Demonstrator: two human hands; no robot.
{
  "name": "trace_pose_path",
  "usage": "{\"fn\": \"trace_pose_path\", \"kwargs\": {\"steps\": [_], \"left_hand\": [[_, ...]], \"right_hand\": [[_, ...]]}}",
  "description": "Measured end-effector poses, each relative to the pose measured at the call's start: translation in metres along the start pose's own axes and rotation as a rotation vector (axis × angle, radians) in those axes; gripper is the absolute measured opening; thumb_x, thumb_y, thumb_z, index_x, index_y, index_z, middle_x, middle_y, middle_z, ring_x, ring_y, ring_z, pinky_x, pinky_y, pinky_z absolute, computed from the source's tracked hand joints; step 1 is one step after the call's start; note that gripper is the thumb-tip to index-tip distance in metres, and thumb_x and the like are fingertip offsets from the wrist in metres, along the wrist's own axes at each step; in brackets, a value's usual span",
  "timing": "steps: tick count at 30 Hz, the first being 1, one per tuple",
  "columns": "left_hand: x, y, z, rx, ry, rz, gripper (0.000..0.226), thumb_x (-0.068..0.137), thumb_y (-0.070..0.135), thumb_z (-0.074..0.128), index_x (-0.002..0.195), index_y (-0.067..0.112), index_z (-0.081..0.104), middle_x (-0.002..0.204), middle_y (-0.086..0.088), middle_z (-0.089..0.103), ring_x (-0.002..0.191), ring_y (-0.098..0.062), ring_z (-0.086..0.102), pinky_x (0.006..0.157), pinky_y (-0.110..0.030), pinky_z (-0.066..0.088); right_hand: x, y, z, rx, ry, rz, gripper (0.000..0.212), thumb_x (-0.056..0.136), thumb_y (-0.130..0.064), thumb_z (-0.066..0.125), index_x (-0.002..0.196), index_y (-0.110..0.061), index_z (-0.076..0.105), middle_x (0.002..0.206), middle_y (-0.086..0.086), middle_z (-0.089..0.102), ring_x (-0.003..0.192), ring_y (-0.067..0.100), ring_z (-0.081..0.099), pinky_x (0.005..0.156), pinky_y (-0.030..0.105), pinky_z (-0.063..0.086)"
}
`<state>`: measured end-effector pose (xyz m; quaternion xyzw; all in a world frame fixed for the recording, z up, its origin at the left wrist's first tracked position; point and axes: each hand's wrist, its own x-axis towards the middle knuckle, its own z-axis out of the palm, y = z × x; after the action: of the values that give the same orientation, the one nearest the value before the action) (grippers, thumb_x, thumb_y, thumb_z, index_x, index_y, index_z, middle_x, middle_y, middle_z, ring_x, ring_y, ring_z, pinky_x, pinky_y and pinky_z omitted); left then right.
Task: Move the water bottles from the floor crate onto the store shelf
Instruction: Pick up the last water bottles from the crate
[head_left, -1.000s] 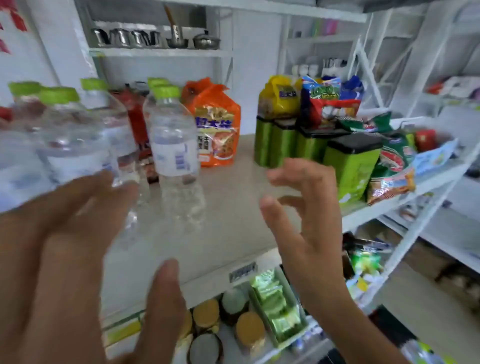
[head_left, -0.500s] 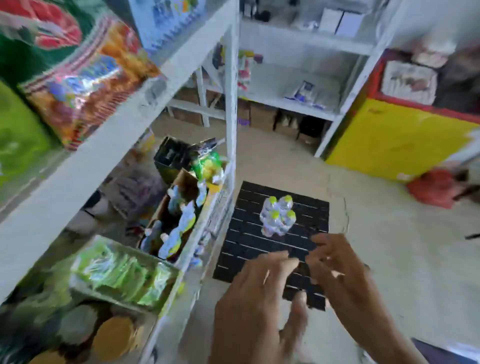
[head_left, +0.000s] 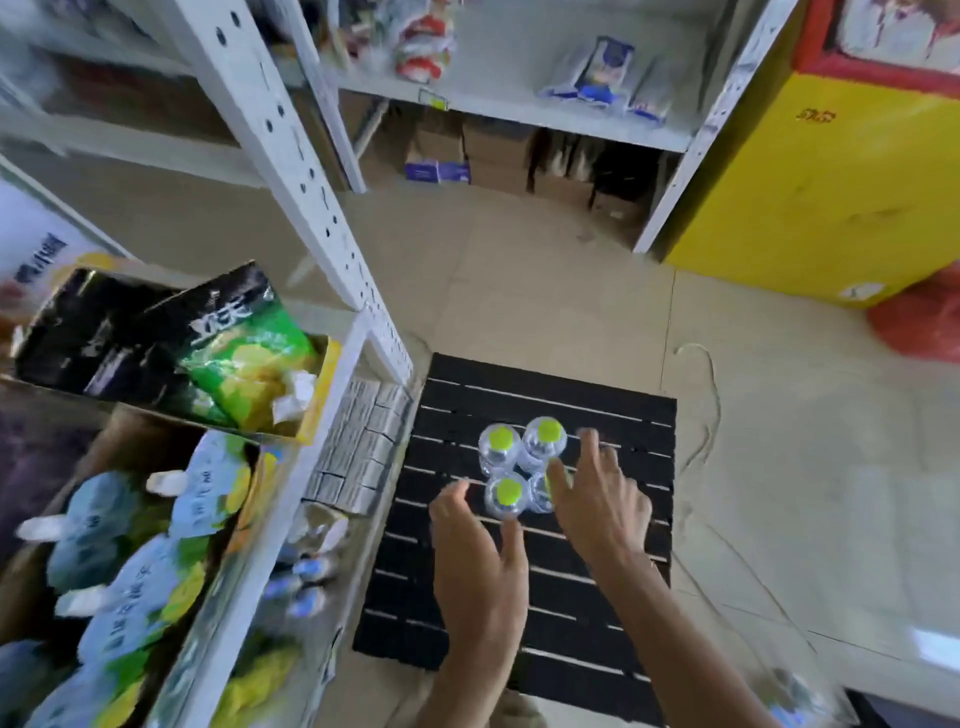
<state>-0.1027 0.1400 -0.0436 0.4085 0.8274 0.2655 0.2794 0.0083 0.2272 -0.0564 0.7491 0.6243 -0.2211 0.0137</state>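
Down on the floor, in the head view, a black slatted plastic crate (head_left: 524, 582) carries four clear plastic water bottles with lime-green caps (head_left: 523, 467), clustered upright and touching at about 12 o'clock from the hands. The left hand (head_left: 480, 566) hangs over the crate with fingers spread and nothing in it; the nearest bottle's cap sits just off its fingertips at 1 o'clock. The right hand (head_left: 597, 499) is also unclenched, its fingers splayed over the cluster's 3 o'clock side, partly covering one cap; contact cannot be told. A white metal shelf upright (head_left: 291, 171) rises at 10 o'clock.
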Motion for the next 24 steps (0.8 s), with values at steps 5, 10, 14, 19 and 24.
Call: {"fn": "trace_pose_path", "kwargs": {"steps": [5,10,14,19,24], "left_hand": [[0.080,-0.019,0.076,0.062,0.050,0.106,0.067,0.101,0.043,0.055,0.156,0.010,0.035,0.161,-0.015,0.042,0.150,-0.030,0.042,0.121,-0.043,0.041],[0.102,-0.030,0.092,0.200,0.039,0.294,0.044,0.095,0.048,0.055,0.133,0.026,0.059,0.119,0.001,0.058,0.106,-0.017,0.058,0.087,-0.032,0.054],[0.100,-0.032,0.092,0.224,0.039,0.228,0.037,0.085,0.045,0.070,0.118,0.028,0.064,0.112,0.004,0.054,0.078,-0.005,0.059,0.052,-0.024,0.055],[0.097,-0.036,0.097,0.125,0.151,0.145,0.039,0.086,0.031,0.083,0.118,0.028,0.062,0.094,0.006,0.066,0.066,-0.014,0.070,0.048,-0.024,0.054],[0.106,-0.041,0.096,0.247,0.221,0.248,0.035,0.086,0.033,0.085,0.115,0.022,0.068,0.079,0.007,0.071,0.063,-0.017,0.068,0.049,-0.030,0.056]], "right_hand": [[0.047,-0.007,0.056,-0.100,0.102,-0.092,0.069,0.102,-0.072,0.041,0.156,-0.031,0.034,0.128,0.005,0.068,0.094,0.029,0.079,0.060,0.033,0.042],[0.055,-0.001,0.078,-0.078,0.290,-0.174,0.039,0.103,-0.060,0.051,0.120,-0.026,0.057,0.096,-0.003,0.070,0.071,0.025,0.076,0.049,0.026,0.034],[0.053,0.005,0.092,-0.026,0.366,-0.206,0.029,0.101,-0.050,0.065,0.098,-0.021,0.062,0.073,-0.005,0.068,0.062,0.022,0.069,0.043,0.027,0.042],[0.054,-0.001,0.100,-0.006,0.471,-0.218,0.033,0.099,-0.048,0.074,0.086,-0.020,0.063,0.061,-0.004,0.062,0.052,0.019,0.063,0.037,0.027,0.042],[0.052,-0.003,0.099,0.035,0.469,-0.192,0.030,0.098,-0.043,0.076,0.083,-0.022,0.062,0.057,-0.003,0.059,0.049,0.019,0.060,0.037,0.026,0.039]]}}
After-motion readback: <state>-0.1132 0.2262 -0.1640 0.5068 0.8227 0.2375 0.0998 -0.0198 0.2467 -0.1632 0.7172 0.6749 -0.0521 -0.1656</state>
